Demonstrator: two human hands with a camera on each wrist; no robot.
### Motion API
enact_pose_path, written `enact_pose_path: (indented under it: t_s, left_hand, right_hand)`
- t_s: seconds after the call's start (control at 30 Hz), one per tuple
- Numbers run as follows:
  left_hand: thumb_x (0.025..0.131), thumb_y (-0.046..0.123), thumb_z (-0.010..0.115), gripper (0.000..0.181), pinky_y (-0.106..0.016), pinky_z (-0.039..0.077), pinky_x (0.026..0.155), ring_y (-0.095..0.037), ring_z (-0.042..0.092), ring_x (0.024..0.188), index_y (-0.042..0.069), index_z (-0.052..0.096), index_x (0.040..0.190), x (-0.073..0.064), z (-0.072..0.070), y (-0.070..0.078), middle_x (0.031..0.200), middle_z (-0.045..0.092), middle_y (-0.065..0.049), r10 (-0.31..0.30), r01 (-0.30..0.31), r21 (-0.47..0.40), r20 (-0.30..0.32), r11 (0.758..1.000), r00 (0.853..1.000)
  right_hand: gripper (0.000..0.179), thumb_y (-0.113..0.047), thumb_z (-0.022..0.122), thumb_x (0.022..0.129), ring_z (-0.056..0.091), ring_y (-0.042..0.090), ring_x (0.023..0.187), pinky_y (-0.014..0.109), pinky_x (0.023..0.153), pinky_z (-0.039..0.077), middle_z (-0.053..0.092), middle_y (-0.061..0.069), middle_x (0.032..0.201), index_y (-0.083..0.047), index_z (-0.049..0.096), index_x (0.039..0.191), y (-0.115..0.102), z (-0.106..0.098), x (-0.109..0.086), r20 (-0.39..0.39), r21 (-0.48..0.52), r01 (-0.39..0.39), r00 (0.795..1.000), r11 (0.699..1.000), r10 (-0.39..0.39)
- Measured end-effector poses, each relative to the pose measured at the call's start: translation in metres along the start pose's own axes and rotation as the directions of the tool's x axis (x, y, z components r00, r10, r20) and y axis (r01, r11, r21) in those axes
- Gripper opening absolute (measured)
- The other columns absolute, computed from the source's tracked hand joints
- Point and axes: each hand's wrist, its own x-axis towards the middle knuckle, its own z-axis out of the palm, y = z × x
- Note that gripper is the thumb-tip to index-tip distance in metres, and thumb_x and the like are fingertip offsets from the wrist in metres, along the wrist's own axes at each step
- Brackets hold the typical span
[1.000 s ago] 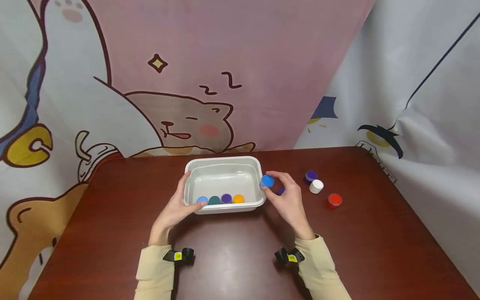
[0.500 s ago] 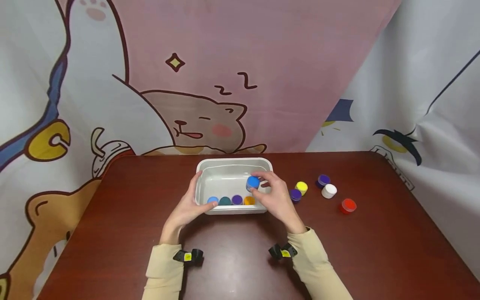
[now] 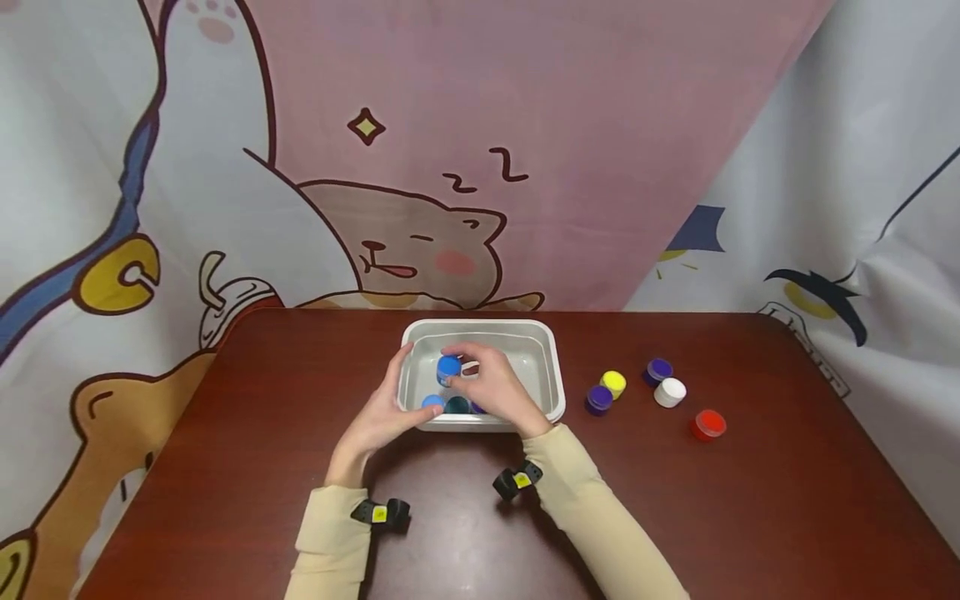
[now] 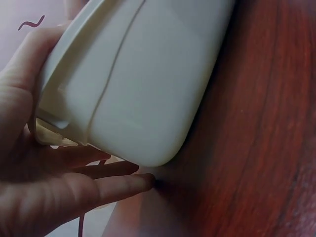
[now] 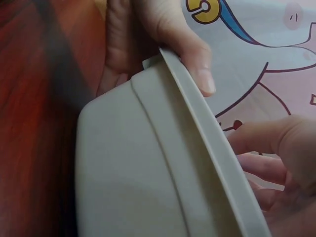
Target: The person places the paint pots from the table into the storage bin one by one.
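Observation:
A white plastic tray [image 3: 556,358] stands on the table, its left end gripped by my left hand [image 3: 378,419]. The left thumb lies over the front rim; the other fingers run along the left end wall, as the left wrist view also shows. My right hand [image 3: 501,390] pinches a small jar with a blue lid [image 3: 449,367] above the tray's left part. Along the tray's front wall sit a light blue-lidded jar [image 3: 432,402], a dark green one [image 3: 457,405] and a purple one [image 3: 477,408], partly covered by the right hand. In the right wrist view the blue jar is hidden.
On the table right of the tray are a yellow jar [image 3: 613,383] touching a purple jar [image 3: 599,399], another purple jar [image 3: 659,371] beside a white jar [image 3: 670,392], and a red jar [image 3: 708,424]. A cartoon-printed cloth [image 3: 570,167] hangs behind the table.
My right hand has carried the blue jar leftward, from beside the tray's right end to over its left part. It now hides the orange jar. The left hand keeps its grip; the head view has shifted.

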Motion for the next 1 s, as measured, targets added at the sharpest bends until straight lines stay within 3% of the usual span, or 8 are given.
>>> enact_pose_path:
  t_s: [0.13,0.33,0.77,1.0]
  left_hand:
    - [0.078,0.024,0.082,0.103,-0.060,0.036,0.098,-0.042,0.038,0.127,0.022,0.012,0.154,-0.001,0.001,-0.001,0.152,0.025,-0.023,0.010,-0.010,-0.002,0.011,1.000,1.000]
    - [0.079,0.021,0.081,0.102,-0.060,0.032,0.101,-0.042,0.035,0.129,0.021,0.012,0.154,-0.002,0.002,-0.004,0.153,0.022,-0.023,0.025,-0.025,-0.021,0.018,0.999,1.000]
    - [0.080,0.022,0.080,0.102,-0.064,0.023,0.105,-0.042,0.028,0.135,0.022,0.011,0.154,-0.002,0.000,-0.001,0.155,0.019,-0.021,0.004,-0.004,0.026,0.011,1.000,1.000]
    - [0.080,0.019,0.080,0.101,-0.063,0.027,0.103,-0.042,0.031,0.133,0.023,0.011,0.154,0.000,0.003,0.001,0.153,0.024,-0.021,-0.007,0.007,-0.002,0.010,1.000,1.000]
  right_hand:
    - [0.035,0.003,0.070,0.082,0.061,0.029,0.099,0.035,0.085,0.051,0.066,0.014,0.110,0.006,0.064,0.117,0.000,0.006,0.012,0.053,0.063,-0.081,0.996,0.995,0.077]
    - [0.037,0.005,0.069,0.079,0.059,0.029,0.101,0.034,0.083,0.049,0.066,0.012,0.110,0.004,0.065,0.116,0.007,0.017,0.019,0.129,0.106,-0.231,0.968,0.967,0.217]
    - [0.032,0.006,0.068,0.079,0.061,0.026,0.094,0.031,0.083,0.049,0.066,0.015,0.107,0.004,0.067,0.111,0.010,0.024,0.026,0.204,0.022,-0.262,0.946,0.965,0.252]
    - [0.033,0.005,0.064,0.081,0.061,0.024,0.093,0.027,0.080,0.049,0.063,0.023,0.112,0.008,0.064,0.114,0.015,0.019,0.024,0.258,0.173,-0.297,0.934,0.939,0.248]
